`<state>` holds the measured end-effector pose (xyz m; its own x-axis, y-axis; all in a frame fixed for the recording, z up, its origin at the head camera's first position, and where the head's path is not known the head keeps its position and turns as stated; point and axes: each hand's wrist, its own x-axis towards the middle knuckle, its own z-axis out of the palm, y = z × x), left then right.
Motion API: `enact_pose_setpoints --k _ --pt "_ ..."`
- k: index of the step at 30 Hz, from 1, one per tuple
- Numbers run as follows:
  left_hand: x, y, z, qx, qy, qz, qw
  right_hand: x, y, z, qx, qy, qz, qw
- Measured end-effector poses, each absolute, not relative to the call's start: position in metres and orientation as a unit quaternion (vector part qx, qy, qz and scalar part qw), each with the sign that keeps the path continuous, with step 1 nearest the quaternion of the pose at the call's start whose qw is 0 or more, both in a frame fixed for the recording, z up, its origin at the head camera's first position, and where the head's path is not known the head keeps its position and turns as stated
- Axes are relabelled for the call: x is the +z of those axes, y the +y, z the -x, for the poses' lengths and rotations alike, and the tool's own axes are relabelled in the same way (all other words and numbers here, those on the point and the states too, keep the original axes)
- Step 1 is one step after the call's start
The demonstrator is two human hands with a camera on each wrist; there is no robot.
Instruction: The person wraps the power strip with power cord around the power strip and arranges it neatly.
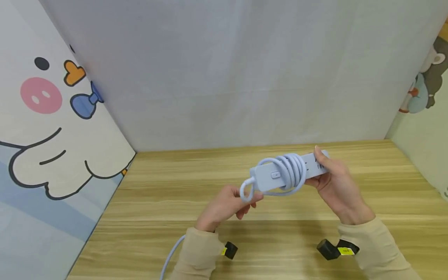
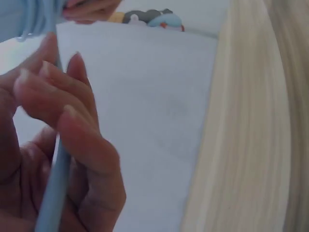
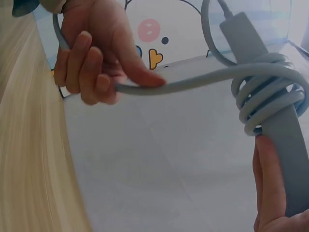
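Observation:
My right hand [image 1: 338, 186] grips the far end of a white power strip [image 1: 266, 181], its thumb lying across the outlet face. Several turns of the strip's own cord [image 1: 293, 171] are wound around its middle. At the near end, the cord leaves the strip in a small loop. In the right wrist view, my left hand [image 3: 94, 53] pinches a length of cord between thumb and fingers, and this stretch [image 3: 193, 82] runs taut to the coil. The left wrist view has the cord [image 2: 57, 181] passing through the curled fingers. Both hands hold everything above the table.
Below lies a wood-grain table [image 1: 157, 175], with a pale cloth wall [image 1: 245, 77] behind it. A cartoon panel [image 1: 70, 155] stands along the left side, another [image 1: 423, 144] along the right. The cord's trailing part [image 1: 170, 256] passes by the left sleeve toward the near edge.

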<state>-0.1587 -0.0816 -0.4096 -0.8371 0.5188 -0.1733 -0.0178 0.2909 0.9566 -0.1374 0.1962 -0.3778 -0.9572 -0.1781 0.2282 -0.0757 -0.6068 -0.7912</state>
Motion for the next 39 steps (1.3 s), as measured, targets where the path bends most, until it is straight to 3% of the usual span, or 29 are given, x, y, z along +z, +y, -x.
enact_pose_setpoints --k 4,17,26,31,39 --pt "-0.415 -0.079 0.16 0.551 0.784 -0.165 0.235 -0.378 0.193 0.136 -0.906 0.401 0.134 0.017" --pt "-0.411 -0.065 0.146 0.499 0.794 -0.184 0.295 -0.377 0.183 0.134 -0.93 0.348 0.055 -0.106" --pt "-0.412 -0.052 0.133 0.481 0.789 -0.192 0.33 -0.38 0.173 0.132 -0.92 0.368 0.022 -0.137" --pt "-0.413 -0.059 0.136 0.478 0.803 -0.164 0.315 -0.376 0.166 0.124 -0.92 0.37 0.043 -0.123" --pt "-0.421 -0.087 0.156 0.567 0.756 -0.135 0.298 -0.373 0.163 0.115 -0.905 0.412 0.105 -0.026"
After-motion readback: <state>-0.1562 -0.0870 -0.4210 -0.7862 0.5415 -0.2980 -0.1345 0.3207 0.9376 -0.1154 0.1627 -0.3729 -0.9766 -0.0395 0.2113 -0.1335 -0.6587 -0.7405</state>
